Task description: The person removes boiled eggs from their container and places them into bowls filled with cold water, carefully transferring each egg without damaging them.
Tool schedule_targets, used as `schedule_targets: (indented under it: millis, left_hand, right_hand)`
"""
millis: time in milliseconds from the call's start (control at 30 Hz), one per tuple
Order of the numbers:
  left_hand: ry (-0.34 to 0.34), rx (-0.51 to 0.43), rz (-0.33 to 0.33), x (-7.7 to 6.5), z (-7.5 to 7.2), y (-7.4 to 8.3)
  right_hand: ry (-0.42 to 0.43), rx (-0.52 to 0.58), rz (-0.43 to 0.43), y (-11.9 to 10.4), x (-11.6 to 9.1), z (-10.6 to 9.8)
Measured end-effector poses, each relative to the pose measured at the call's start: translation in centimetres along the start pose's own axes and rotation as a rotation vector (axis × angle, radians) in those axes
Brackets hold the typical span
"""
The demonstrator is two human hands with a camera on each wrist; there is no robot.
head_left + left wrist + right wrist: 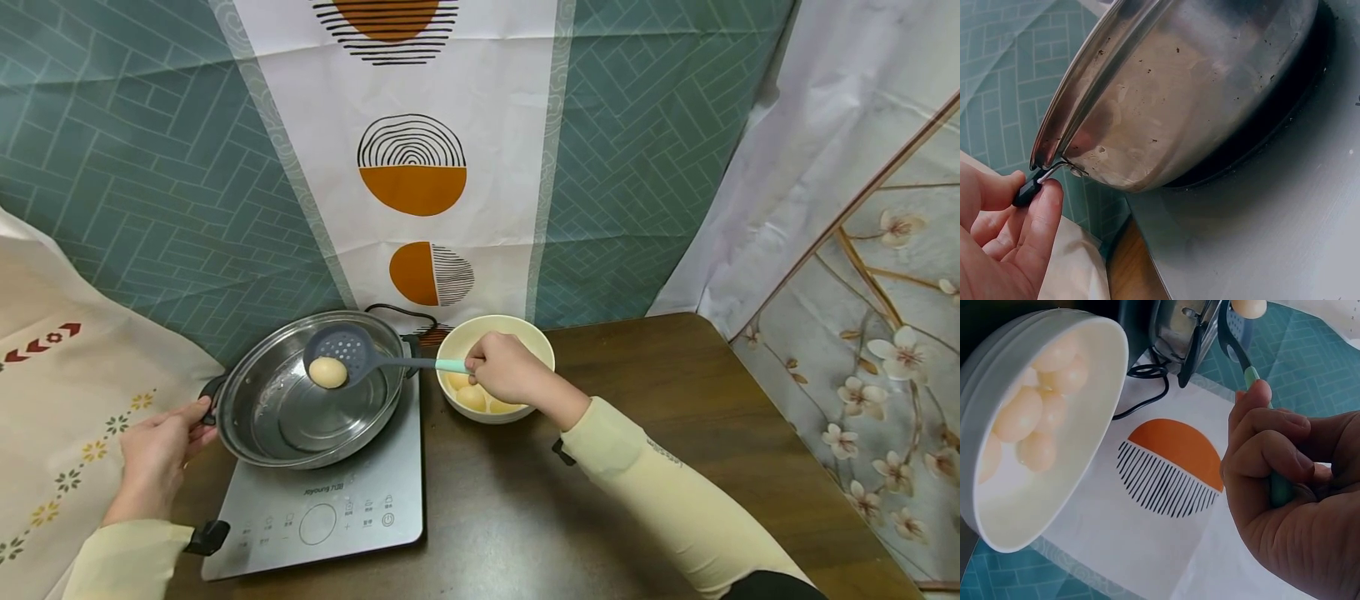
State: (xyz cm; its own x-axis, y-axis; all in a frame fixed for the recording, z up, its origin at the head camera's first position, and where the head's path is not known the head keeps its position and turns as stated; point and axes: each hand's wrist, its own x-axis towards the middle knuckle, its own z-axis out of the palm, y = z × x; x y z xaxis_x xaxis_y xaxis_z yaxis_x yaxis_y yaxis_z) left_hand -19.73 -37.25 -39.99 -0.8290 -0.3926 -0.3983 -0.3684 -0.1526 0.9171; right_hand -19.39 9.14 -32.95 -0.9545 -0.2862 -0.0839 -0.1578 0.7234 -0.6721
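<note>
My right hand [507, 367] grips the mint-green handle of a grey slotted skimmer [358, 354] above the bowl's rim. One peeled egg [328, 372] rests in the skimmer's head, over the wide steel pan [262, 417]. With thumb and fingers, my left hand [161, 454] pinches the pan's black side handle [1027, 189]. In the left wrist view the pan's outer wall shows dark specks. Several more eggs [1019, 414] lie inside the cream bowl [534, 342], below my right hand; the hand hides part of the bowl in the head view.
Under the pan is a silver induction cooker [322, 517] with touch controls along its front. A black cord [405, 310] runs behind it near the wall. The brown wooden table [630, 367] extends right, with patterned cloth [630, 167] hanging at its back.
</note>
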Motion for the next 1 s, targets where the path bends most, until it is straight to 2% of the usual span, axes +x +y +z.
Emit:
schedule_targets:
  millis: [167, 400, 533, 1000]
  left_hand:
    - [-0.01, 0.002, 0.006, 0.0, 0.1, 0.1]
    - [0.001, 0.016, -0.007, -0.3, 0.1, 0.2]
    - [-0.003, 0.011, -0.002, -0.4, 0.2, 0.2]
    - [0.0, 0.012, 0.014, 0.0, 0.1, -0.1]
  right_hand:
    - [-0.003, 0.038, 0.018, 0.6, -0.1, -0.4]
    - [0.008, 0.033, 0.023, 1.4, -0.5, -1.3]
    - [0.013, 0.055, 0.054, 2.0, -0.9, -2.0]
    - [0.043, 0.064, 0.084, 5.0, -2.3, -4.6]
